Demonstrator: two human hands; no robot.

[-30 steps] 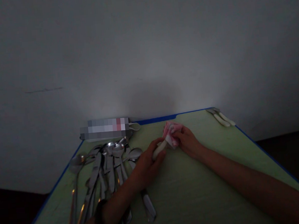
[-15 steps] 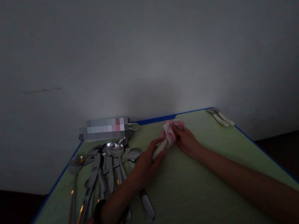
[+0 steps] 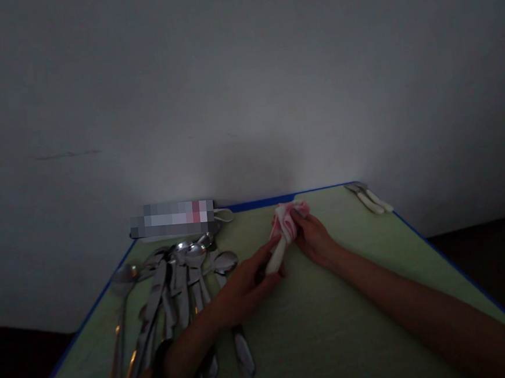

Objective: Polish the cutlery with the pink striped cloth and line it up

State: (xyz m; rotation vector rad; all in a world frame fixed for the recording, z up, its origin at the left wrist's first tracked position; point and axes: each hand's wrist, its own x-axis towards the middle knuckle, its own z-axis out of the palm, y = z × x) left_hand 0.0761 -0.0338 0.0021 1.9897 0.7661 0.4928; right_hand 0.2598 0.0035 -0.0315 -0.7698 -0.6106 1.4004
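Work in hand centers on a white-handled utensil point(image 3: 276, 258), held above the far middle of the table point(image 3: 312, 336). The left hand point(image 3: 246, 282) has its fingers curled around the handle, with the thumb on the near side. The right hand point(image 3: 315, 239) has its fingers drawn narrow, gripping a bunched pink-and-white cloth point(image 3: 286, 221) at its right side. The cloth covers the far end of the utensil; whether that end is a spoon, fork or knife cannot be determined.

Change noted: over the last half second the handle swings to a slightly steeper angle, and more of it shows between the left fingers. The cloth remains gathered around the far end. In this inspector's judgement, the left grip is being adjusted while the right hand keeps the cloth in contact, consistent with wiping.

Surroundings: on the left side of the table lies a loose heap of metal cutlery point(image 3: 181, 285), including knives and spoons, several pieces overlapping. A large spoon point(image 3: 124, 279) lies at its left margin; another spoon point(image 3: 227, 261) lies nearer the left hand. Two white-handled pieces of cutlery point(image 3: 370, 199) rest side by side at the far right corner, well apart from the heap. A pixelated object point(image 3: 176, 218) at the far left cannot be identified.
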